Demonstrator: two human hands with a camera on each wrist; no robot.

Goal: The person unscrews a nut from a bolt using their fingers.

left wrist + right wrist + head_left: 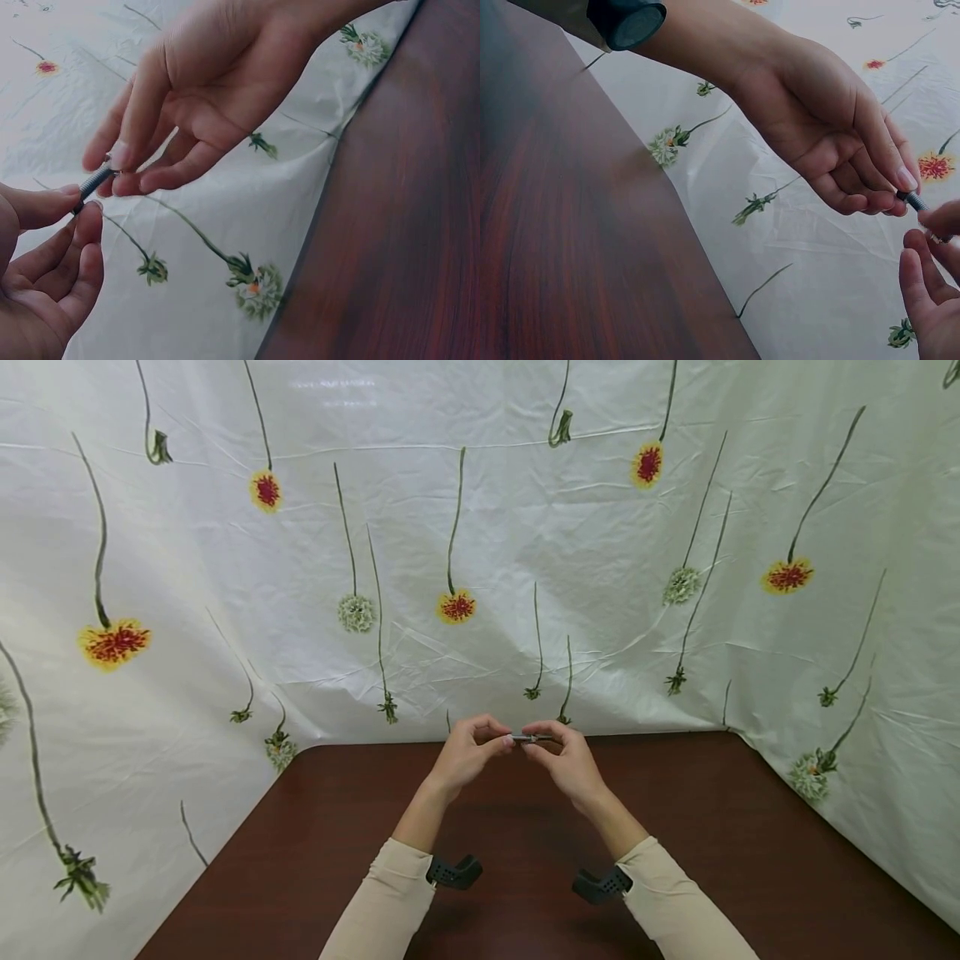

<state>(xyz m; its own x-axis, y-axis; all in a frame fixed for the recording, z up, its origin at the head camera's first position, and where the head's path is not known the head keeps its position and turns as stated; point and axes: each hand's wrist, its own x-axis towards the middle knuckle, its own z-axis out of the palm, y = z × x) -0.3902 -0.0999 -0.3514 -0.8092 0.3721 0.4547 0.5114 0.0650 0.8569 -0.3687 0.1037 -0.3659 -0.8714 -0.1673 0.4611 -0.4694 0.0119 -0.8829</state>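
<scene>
A thin grey threaded bolt (96,180) is held between the two hands, above the far edge of the table. My left hand (467,753) pinches its dark end between thumb and fingertips, as the right wrist view also shows at the bolt (913,199). At the other end, the thumb and fingers of my right hand (567,762) pinch a small shiny metal nut (937,238), mostly covered by the fingertips. Both hands are raised with the fingertips close together, and the remaining fingers are loosely bent.
A dark reddish-brown table (510,852) lies beneath the forearms. Behind it and at both sides hangs a white cloth (502,543) printed with flowers. A black wrist camera (454,872) sits on the left forearm, another black wrist camera (602,885) on the right.
</scene>
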